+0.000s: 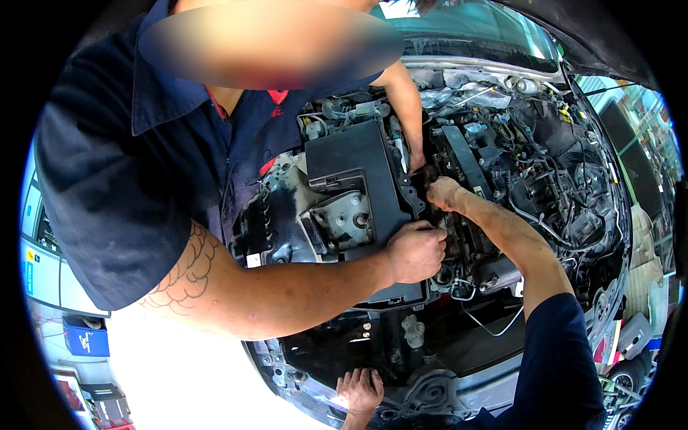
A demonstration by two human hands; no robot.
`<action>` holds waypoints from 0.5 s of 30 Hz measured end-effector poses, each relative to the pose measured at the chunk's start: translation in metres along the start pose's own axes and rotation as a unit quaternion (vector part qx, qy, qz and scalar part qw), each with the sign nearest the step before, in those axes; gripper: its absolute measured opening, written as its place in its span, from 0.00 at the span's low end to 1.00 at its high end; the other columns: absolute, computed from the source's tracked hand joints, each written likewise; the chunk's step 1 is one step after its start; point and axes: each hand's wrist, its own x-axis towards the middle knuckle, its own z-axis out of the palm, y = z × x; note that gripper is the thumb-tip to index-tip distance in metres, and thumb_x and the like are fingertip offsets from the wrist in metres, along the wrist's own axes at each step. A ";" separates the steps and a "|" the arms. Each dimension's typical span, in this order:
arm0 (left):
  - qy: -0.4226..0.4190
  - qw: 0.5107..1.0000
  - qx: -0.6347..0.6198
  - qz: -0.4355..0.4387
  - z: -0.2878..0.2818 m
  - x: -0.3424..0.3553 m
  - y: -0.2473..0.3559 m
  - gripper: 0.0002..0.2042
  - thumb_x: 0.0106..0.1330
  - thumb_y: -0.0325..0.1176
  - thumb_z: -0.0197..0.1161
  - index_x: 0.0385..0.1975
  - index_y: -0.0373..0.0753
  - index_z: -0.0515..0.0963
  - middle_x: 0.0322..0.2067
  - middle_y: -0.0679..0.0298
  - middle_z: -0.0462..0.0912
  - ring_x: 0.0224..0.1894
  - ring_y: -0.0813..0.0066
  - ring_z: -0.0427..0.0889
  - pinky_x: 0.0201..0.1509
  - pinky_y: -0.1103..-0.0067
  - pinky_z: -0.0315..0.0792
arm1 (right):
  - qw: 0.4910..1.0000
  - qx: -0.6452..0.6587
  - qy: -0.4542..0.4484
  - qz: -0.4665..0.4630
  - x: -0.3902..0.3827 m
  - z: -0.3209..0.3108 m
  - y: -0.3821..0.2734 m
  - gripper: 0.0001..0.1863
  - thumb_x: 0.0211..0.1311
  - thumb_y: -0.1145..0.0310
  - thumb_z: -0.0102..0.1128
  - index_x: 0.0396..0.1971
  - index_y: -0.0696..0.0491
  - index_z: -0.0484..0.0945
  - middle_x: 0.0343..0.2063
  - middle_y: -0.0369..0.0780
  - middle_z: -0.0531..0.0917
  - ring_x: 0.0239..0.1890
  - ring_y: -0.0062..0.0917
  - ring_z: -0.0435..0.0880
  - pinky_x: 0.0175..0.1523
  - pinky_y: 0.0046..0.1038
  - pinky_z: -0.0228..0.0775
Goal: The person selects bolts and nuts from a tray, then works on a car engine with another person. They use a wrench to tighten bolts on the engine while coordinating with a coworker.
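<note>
My right hand reaches into the engine bay, its fingers curled down into the dark gap beside the black plastic box. What those fingers grip, if anything, is hidden. Nearer to me, my left hand lies on the front edge of the car body, fingers spread and holding nothing. A co-worker leans in from the left. One of that person's hands, a fist, is over the box's right edge; the other hand goes into the same gap, close to mine.
Wiring and hoses fill the right side of the bay. A long dark cover strip lies beside my right hand. A thin bent metal rod or tube is at the front. The raised hood hangs overhead; a blue box stands far left.
</note>
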 end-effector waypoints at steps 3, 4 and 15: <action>-0.003 1.000 0.002 0.004 -0.002 -0.003 0.000 0.10 0.59 0.37 0.59 0.21 0.39 0.80 0.22 0.60 0.79 0.26 0.59 0.76 0.30 0.66 0.65 | 0.999 -0.023 0.016 0.029 0.003 -0.006 -0.006 0.09 0.58 0.67 0.60 0.35 0.47 0.87 0.37 0.38 0.88 0.43 0.32 0.87 0.47 0.34 0.77; -0.015 1.000 -0.005 0.011 0.001 -0.006 0.002 0.10 0.59 0.37 0.59 0.21 0.39 0.80 0.22 0.60 0.79 0.26 0.59 0.76 0.29 0.66 0.65 | 0.998 -0.035 0.019 0.043 -0.003 0.007 -0.005 0.09 0.60 0.67 0.58 0.36 0.47 0.87 0.37 0.38 0.88 0.43 0.32 0.87 0.46 0.34 0.77; -0.004 1.000 -0.005 0.012 0.004 -0.011 -0.002 0.10 0.60 0.38 0.59 0.22 0.39 0.81 0.23 0.61 0.80 0.26 0.61 0.76 0.29 0.67 0.64 | 0.997 -0.067 0.008 -0.038 0.011 0.020 -0.004 0.07 0.50 0.68 0.64 0.30 0.49 0.85 0.33 0.40 0.87 0.40 0.33 0.86 0.44 0.34 0.78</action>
